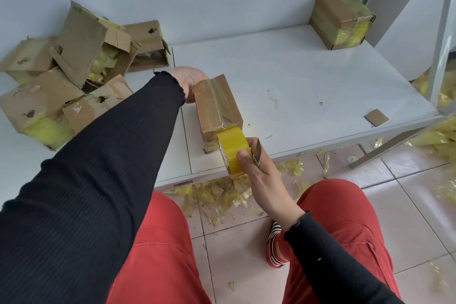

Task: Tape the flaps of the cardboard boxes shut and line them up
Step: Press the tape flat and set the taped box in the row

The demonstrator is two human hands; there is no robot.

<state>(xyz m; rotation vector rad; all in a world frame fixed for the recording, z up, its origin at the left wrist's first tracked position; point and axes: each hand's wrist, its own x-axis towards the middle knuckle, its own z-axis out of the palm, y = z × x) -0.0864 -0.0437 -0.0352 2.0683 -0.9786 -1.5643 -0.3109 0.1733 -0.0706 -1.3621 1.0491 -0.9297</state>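
Nearest us, our right hand [256,168] has its thumb and fingers clamped around the tape roll [232,153], a small blade [256,153] tucked between the fingers, and the roll touches the near end of the box [217,108] on the table [308,76]. The box's long axis runs from about 5 o'clock toward 11, so the strip, we judge, must pull back toward us. At the far end, our left hand [188,81] grips the box; a taped box [341,20] stands well apart at 1 o'clock.

barcode sticker [183,184] on table edge, unreadable
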